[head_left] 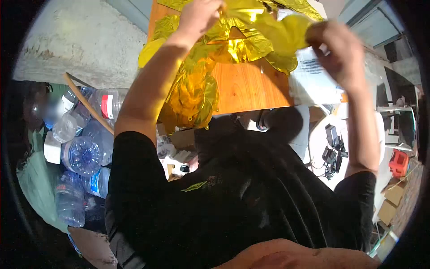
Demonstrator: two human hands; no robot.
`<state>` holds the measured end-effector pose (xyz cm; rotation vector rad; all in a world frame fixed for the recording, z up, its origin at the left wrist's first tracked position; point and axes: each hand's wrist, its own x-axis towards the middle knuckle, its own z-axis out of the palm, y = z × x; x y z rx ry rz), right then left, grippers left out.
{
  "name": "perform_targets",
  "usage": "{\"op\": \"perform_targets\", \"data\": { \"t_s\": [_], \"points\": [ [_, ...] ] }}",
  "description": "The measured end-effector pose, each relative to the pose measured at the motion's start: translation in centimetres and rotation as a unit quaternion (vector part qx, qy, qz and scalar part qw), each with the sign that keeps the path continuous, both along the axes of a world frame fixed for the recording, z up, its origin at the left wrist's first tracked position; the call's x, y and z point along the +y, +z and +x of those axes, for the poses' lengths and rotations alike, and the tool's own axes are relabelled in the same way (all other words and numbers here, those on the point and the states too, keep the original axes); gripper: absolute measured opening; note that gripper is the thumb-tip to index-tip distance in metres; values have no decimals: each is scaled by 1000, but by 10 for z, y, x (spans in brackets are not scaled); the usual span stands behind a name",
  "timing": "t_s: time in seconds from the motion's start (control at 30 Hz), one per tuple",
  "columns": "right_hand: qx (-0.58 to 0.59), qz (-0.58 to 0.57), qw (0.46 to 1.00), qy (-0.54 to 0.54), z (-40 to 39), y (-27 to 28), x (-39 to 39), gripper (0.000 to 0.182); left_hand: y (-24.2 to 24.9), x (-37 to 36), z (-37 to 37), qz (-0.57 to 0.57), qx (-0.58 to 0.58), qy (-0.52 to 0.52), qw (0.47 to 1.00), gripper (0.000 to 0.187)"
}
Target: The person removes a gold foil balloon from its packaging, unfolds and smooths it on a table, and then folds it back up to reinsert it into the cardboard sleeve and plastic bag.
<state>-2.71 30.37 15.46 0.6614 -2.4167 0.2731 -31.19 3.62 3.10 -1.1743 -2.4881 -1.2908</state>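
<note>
Gold foil balloon (215, 54) hangs over the bench (242, 89) near edge, long axis drooping down toward the body; left hand (199, 15) pinches its top, right hand (338, 49) grips the yellow end, both equally close.

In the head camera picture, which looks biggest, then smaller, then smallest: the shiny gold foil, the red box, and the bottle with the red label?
1. Gold foil, held by both hands, by far the biggest.
2. Bottle with the red label.
3. Red box, looks smallest, but it lies farther off, so 2 and 3 are unsure.
</note>
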Motion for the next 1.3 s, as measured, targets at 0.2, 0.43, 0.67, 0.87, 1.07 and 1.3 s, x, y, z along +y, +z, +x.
{"op": "perform_targets", "data": {
  "t_s": [0.2, 0.43, 0.67, 0.87, 1.07, 1.3],
  "points": [
    [-85, -13, 995, -47, 4, -133, -15, 27, -66, -4, -4, -184, 329, -39, 925, 29],
    [-119, -64, 989, -59, 16, -170, -32, 30, -91, 2, -17, -265, 262, -66, 925, 37],
    [-152, -74, 983, -75, 24, -169, -24, 28, -95, 3, -13, -308, 228, -60, 922, 49],
    [-171, -79, 979, -77, 29, -182, -16, 31, -95, 1, -13, -300, 244, -44, 921, 44],
    [-216, -87, 969, -83, 31, -174, -17, 35, -70, 8, -1, -363, 183, -27, 913, 48],
    [-183, -112, 974, -70, 27, -168, -13, 41, -77, 11, -11, -294, 187, -46, 936, 39]
  ]
}}
